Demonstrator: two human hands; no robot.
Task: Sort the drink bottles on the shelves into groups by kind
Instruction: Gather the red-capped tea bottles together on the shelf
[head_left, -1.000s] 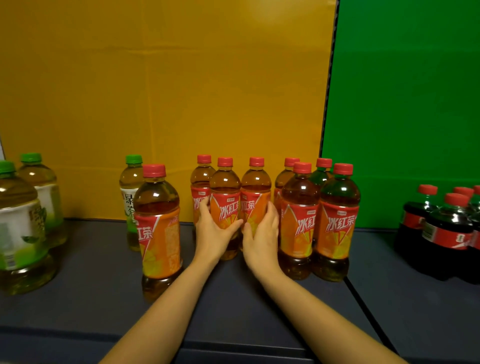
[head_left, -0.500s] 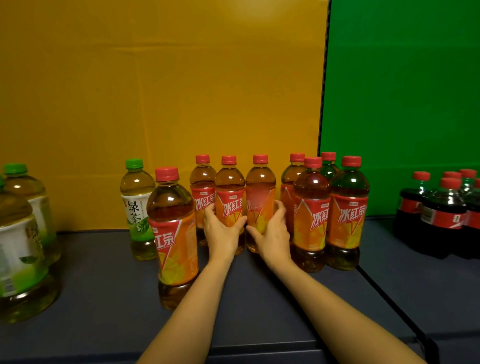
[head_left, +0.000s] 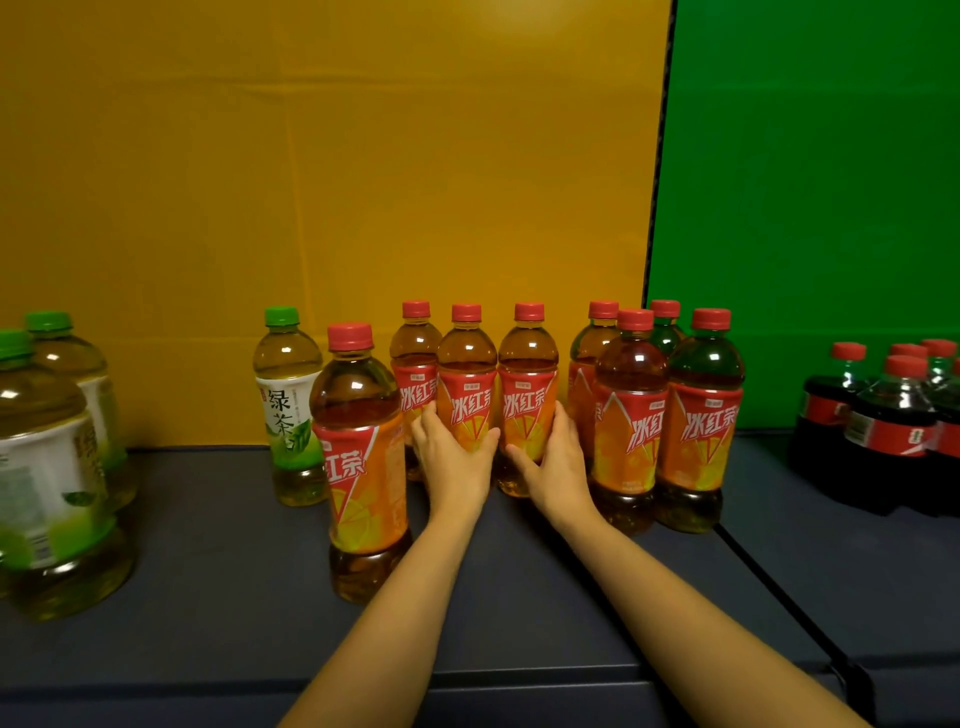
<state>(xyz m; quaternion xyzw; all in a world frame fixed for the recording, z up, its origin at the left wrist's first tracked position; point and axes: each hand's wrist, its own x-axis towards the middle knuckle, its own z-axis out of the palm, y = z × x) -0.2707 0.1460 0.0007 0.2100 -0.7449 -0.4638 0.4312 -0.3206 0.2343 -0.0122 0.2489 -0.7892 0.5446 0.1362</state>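
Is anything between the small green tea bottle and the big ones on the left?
Nothing visible: only bare shelf lies between the small green tea bottle and the big green tea bottles.

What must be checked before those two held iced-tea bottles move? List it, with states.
1. Left hand grips the left bottle: ok.
2. Right hand grips the right bottle: ok.
3. Both held bottles upright, caps on: ok.
4. Left forearm clear of the front bottle: cannot tell, they look very close.
5. Green tea apart from the iced teas: not ok, it stands just beside the front bottle.
6. Colas grouped apart on the right: ok.
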